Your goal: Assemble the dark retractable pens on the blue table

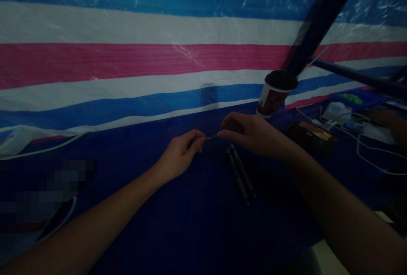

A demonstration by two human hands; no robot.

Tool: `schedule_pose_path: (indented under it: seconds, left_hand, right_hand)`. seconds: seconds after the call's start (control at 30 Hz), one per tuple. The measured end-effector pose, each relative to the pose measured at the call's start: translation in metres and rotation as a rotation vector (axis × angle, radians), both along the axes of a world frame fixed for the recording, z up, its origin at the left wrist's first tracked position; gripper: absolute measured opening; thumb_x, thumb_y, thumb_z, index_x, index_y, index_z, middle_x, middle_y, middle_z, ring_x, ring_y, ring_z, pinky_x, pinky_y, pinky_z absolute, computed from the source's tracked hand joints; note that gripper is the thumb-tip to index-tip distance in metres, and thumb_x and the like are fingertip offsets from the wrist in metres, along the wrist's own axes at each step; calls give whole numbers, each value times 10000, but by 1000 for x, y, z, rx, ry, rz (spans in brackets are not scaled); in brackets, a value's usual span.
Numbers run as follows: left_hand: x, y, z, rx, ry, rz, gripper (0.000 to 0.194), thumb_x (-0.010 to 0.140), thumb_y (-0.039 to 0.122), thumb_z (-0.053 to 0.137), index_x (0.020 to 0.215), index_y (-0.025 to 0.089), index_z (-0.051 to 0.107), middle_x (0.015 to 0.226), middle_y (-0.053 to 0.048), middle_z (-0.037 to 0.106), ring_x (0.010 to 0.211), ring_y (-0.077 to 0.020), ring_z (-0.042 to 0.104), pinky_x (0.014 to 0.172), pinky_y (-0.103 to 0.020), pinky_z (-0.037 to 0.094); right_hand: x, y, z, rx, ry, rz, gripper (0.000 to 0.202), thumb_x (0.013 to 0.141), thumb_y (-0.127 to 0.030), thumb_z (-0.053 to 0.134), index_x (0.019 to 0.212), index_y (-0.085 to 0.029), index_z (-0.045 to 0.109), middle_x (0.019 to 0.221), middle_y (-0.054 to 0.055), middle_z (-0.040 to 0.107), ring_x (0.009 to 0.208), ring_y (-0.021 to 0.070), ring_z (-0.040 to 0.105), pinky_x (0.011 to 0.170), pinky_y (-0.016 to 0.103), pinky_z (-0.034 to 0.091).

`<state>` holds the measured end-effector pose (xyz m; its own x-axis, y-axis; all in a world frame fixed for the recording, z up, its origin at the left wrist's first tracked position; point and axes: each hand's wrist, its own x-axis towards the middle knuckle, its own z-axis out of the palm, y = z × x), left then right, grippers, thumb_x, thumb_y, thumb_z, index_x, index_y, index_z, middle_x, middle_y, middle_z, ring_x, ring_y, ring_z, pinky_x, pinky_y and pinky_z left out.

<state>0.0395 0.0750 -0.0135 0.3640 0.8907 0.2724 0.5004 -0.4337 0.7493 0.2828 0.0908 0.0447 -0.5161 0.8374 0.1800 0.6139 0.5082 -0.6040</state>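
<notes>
Between my two hands runs a thin dark pen (211, 138), mostly covered by fingers, with only a short length of it showing. My left hand (184, 150) pinches its left end between thumb and fingers. At the other end, my right hand (244, 133) grips it with thumb and forefinger. Just below my right hand, two dark pens (241, 169) lie side by side on the blue table (178, 220), their tips pointing toward me. Dim light hides the finer detail of the held pen.
A lidded paper cup (276, 92) stands behind my right hand. To the right lie a dark pouch (313, 135), white cables (359, 141) and another person's hand (383, 120). A striped tarp (143, 60) closes off the back; a white cable (47, 152) lies at left.
</notes>
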Motion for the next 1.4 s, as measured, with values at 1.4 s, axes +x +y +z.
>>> schedule_pose_path:
  seconds: [1.4]
  left_hand:
    - [5,-10,2,90,14,-105,238,1039,358,487,992,185,644,672,53,550,536,-100,500,513,-221,376]
  right_hand:
    - [3,7,0,-138,578,69,169,831,-237,782,961,-187,687,898,27,759,731,139,677,662,270,543]
